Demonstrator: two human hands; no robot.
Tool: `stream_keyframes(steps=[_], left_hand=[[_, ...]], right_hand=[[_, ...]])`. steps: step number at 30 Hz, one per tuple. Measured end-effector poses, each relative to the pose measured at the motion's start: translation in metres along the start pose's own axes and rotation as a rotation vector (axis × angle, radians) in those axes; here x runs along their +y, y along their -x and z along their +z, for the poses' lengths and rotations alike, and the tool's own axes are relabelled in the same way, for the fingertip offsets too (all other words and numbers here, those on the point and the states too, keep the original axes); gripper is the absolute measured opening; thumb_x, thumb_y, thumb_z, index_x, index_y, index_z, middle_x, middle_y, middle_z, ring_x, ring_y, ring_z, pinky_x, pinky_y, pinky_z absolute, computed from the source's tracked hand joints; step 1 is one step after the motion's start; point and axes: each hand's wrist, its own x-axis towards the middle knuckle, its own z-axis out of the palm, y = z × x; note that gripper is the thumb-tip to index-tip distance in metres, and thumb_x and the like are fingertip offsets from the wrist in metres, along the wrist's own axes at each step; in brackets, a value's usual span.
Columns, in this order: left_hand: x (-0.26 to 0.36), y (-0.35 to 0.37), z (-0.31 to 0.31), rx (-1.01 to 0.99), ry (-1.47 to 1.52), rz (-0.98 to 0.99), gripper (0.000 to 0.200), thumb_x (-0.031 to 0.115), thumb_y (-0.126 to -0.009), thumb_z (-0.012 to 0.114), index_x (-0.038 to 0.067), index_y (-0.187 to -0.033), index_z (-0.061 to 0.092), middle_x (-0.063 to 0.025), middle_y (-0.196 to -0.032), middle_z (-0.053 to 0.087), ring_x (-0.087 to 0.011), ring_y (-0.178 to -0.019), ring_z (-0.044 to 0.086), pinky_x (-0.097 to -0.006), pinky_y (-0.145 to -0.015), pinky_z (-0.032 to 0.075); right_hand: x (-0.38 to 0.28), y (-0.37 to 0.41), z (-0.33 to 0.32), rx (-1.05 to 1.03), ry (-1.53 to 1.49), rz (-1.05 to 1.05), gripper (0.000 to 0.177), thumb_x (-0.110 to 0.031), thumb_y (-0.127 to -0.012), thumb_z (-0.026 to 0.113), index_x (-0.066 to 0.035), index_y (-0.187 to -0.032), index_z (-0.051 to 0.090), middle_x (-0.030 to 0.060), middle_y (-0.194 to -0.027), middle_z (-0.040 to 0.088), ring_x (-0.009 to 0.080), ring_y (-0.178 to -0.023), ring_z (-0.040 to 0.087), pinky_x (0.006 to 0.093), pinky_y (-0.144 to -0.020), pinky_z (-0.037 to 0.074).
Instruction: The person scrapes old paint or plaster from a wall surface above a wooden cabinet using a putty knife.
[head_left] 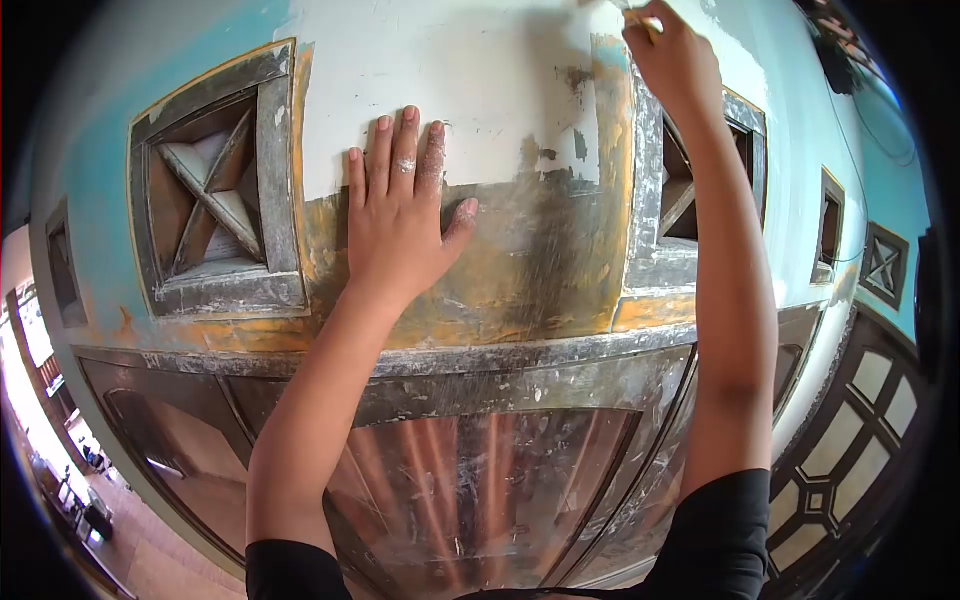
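Observation:
My left hand (400,210) lies flat against the wall, fingers spread and pointing up, with white dust on several fingertips. It spans the edge between the white upper patch (450,60) and the bare brownish patch (480,260) below. High at the right, my right hand (680,60) is closed round the yellowish handle of a scraper (655,28). The scraper's pale front end is near the top edge of the view and partly cut off. Fine streaks of falling dust show below it, in front of the brownish patch.
Wooden vents with crossed slats (215,190) flank the patch; my right forearm partly covers the right vent (680,190). A dusty wooden ledge (500,355) runs below, above glazed panels (480,490). A dark door with panes (850,430) stands at the right, and tiled floor (150,540) shows lower left.

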Motion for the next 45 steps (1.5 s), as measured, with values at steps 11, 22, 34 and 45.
stream_keyframes(steps=[11,22,34,45], left_hand=[[-0.002,0.0,-0.004,-0.018,-0.003,0.01,0.081,0.047,-0.095,0.06,0.01,-0.161,0.032,-0.0131,-0.17,0.022,-0.0343,-0.158,0.015,-0.0572,-0.126,0.012],[-0.003,0.001,0.0,-0.031,-0.029,0.006,0.081,0.049,-0.097,0.057,0.011,-0.163,0.028,-0.0148,-0.17,0.018,-0.0338,-0.159,0.012,-0.0575,-0.127,0.011],[-0.028,0.012,-0.013,-0.072,0.018,0.063,0.077,0.047,-0.095,0.063,0.021,-0.161,0.034,-0.0061,-0.17,0.022,-0.0294,-0.158,0.014,-0.0571,-0.127,0.013],[-0.029,0.025,-0.013,-0.077,0.015,0.059,0.077,0.048,-0.095,0.061,0.017,-0.161,0.034,-0.01,-0.17,0.023,-0.0327,-0.158,0.014,-0.0583,-0.126,0.012]], right_hand=[[-0.032,-0.076,0.008,0.042,-0.119,0.059,0.025,-0.029,-0.09,0.064,-0.011,-0.105,0.071,0.0243,-0.092,0.073,0.0448,-0.09,0.069,0.0529,-0.079,0.055],[-0.107,0.054,-0.01,-0.138,-0.001,0.024,0.028,-0.042,-0.093,0.064,-0.023,-0.114,0.065,0.016,-0.081,0.074,0.0425,-0.079,0.071,0.0511,-0.068,0.056],[-0.116,-0.065,0.025,-0.068,-0.096,-0.005,0.023,-0.026,-0.091,0.062,-0.012,-0.109,0.066,0.0198,-0.092,0.074,0.0418,-0.089,0.071,0.053,-0.078,0.057],[-0.164,-0.014,-0.022,-0.177,-0.125,-0.018,0.028,-0.028,-0.093,0.061,-0.006,-0.111,0.062,0.0221,-0.09,0.074,0.0429,-0.085,0.071,0.0537,-0.077,0.057]])
